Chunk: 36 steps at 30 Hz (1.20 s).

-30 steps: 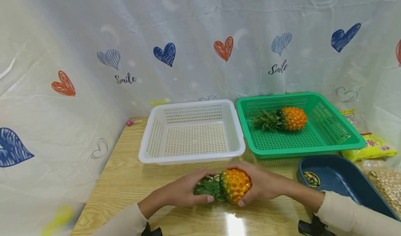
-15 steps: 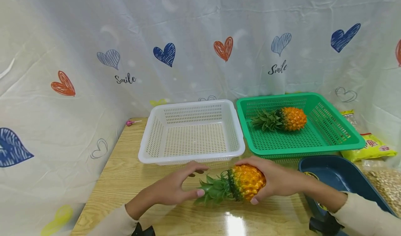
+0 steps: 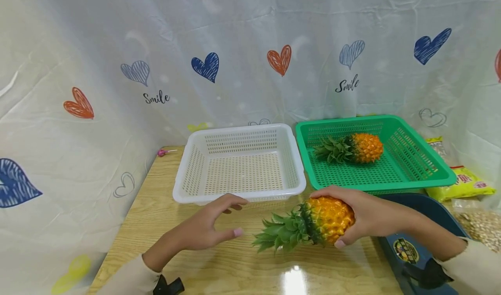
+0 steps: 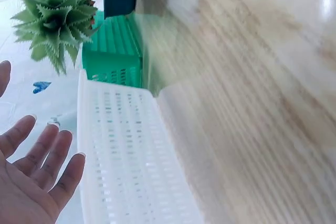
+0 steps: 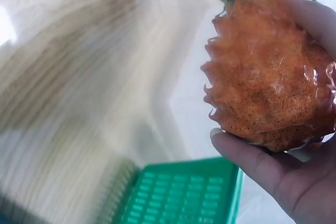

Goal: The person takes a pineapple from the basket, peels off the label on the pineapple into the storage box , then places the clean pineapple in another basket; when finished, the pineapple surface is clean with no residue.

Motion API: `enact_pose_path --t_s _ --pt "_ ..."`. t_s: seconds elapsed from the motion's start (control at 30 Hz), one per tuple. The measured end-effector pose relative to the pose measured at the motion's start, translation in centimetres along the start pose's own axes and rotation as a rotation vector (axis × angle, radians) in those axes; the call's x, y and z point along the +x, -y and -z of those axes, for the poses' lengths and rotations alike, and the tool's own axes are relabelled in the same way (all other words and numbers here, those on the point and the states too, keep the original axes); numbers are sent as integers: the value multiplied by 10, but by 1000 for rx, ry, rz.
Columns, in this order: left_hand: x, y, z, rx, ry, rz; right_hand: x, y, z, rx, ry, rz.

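Note:
My right hand (image 3: 372,214) grips the orange body of a pineapple (image 3: 330,219) and holds it above the table, its green leaves pointing left. In the right wrist view the thumb and fingers curl round the fruit (image 5: 273,72). My left hand (image 3: 203,225) is apart from the leaves, to their left, with its fingers spread and nothing in it. The left wrist view shows that hand (image 4: 37,177) with an open palm, and the leafy crown (image 4: 55,24) beyond it. A second pineapple (image 3: 365,148) lies on its side in the green basket (image 3: 375,184).
A white basket (image 3: 238,197) with nothing in it stands behind my hands, left of the green one. At the right is a dark blue bin (image 3: 407,251), partly behind my forearm. Yellow packaging (image 3: 463,186) lies beyond it. A small pink item (image 3: 161,152) rests at the table's back left.
The left hand has let go of the pineapple's leaves and moved left. My right hand has lifted the pineapple and carried it to the right, now in front of the blue bin.

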<state>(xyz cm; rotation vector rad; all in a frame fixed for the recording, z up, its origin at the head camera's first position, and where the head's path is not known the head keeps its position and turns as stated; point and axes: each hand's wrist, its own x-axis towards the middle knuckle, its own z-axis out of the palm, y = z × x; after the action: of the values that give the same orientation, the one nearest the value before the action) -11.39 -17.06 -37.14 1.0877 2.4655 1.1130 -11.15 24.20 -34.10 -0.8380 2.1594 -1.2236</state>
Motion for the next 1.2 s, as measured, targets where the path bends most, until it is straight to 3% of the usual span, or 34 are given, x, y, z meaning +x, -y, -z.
enact_pose_path --t_s 0.33,0.57,0.97,1.2 --pt "-7 14 30 117 -151 12 -16 -5 23 34 -42 28" --pt "-14 32 49 121 -226 37 -23 -7 37 -12 -96 38" --pt "-23 52 71 156 -331 175 -30 -8 56 -76 -173 -14" --pt "-28 66 81 164 -379 242 -35 -14 69 -185 -238 -11"
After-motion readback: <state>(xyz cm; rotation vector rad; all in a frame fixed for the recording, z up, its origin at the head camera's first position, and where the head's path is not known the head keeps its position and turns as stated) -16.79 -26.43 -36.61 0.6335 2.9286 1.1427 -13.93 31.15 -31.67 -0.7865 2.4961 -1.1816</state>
